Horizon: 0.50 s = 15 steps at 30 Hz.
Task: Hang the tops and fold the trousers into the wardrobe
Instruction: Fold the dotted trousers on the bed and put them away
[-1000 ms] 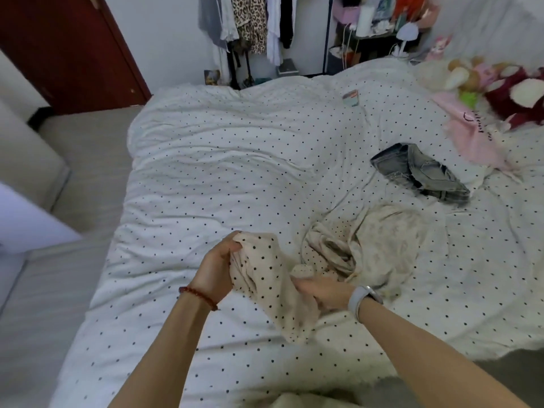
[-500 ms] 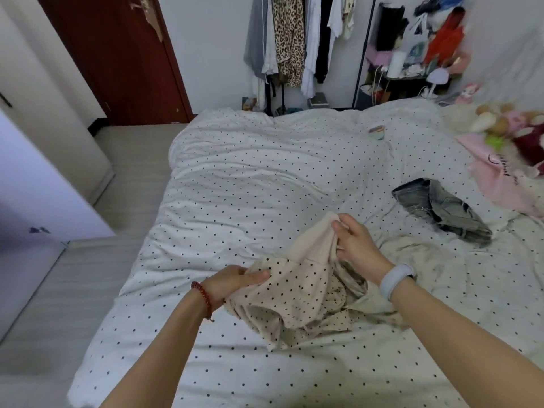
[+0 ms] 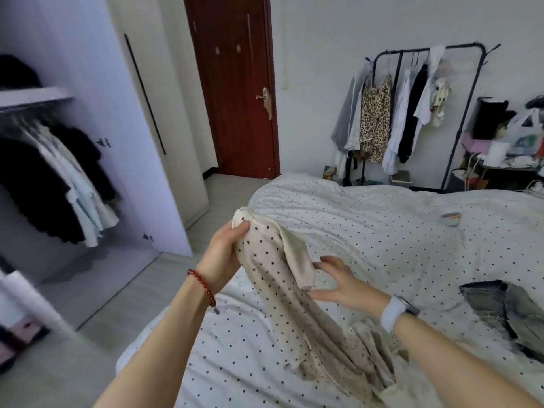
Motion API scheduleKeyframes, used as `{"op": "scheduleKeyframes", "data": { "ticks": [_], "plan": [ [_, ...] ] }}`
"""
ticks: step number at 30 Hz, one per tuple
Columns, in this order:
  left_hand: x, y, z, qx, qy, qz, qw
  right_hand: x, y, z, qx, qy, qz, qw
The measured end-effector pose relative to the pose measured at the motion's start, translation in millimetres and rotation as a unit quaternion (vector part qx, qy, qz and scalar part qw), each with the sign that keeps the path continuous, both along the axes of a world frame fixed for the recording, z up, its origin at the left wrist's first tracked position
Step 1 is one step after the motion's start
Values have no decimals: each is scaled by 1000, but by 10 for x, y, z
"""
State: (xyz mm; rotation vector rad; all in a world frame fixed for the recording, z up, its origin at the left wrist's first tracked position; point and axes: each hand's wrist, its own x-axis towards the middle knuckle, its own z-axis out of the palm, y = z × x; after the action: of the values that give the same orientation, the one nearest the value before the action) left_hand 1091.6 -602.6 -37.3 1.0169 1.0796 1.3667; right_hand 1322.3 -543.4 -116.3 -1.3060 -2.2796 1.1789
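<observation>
Head view. We see the left hand [image 3: 222, 259] raised above the near corner of the bed [image 3: 368, 231], its fingers [image 3: 240, 229] and thumb curled round the top edge of a cream polka-dot top [image 3: 273, 278]. The garment hangs from this grip and slopes down to the right, its lower part lying crumpled on the dotted bedcover. A plain cream fold of the same garment drapes across its upper front. The right hand [image 3: 346, 282] sits just beside that fold with its fingers spread and only lightly bent; the fingertips touch or nearly touch the cloth, and we cannot tell whether they grip it. The left wrist bears a red bead bracelet [image 3: 203, 287], the right a white wristband [image 3: 393, 313]. Grey denim trousers [image 3: 506, 313] lie in a heap on the bed at the right edge. The open wardrobe [image 3: 59, 172] stands at left, with dark and pale clothes on its rail. A clothes rack [image 3: 412, 110] holding hung garments stands by the far wall, right of the red-brown door [image 3: 235, 92].
</observation>
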Motion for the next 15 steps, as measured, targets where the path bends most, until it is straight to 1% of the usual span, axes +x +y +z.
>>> {"op": "scheduleKeyframes", "data": {
  "ticks": [2,4,5,6,7,8,9,10,12,15],
  "plan": [
    [-8,-224,204,19,-4,56,998,-155,-45,40,-22,15,51,998],
    [-76,-444,398,29,-17,108,994,-387,-115,163,-60,77,91,991],
    [-137,-550,490,36,-23,135,990,-513,-148,244,-101,125,103,982],
    [-216,-663,585,42,-33,162,985,-648,-191,338,-166,178,107,964],
    [-308,-777,685,49,-46,187,980,-781,-226,427,-240,230,111,937],
    [-412,-892,789,56,-55,215,973,-909,-278,536,-301,269,131,905],
    [-531,-1015,896,66,-58,243,966,-1048,-330,643,-341,287,164,880],
    [-657,-1164,1006,79,-53,275,957,-1208,-417,779,-353,286,205,867],
    [-853,-1383,1192,104,-39,320,941,-1492,-555,1016,-348,298,246,854],
    [-1099,-1712,1485,135,-21,391,910,-1942,-702,1399,-325,373,210,843]
  ]
}}
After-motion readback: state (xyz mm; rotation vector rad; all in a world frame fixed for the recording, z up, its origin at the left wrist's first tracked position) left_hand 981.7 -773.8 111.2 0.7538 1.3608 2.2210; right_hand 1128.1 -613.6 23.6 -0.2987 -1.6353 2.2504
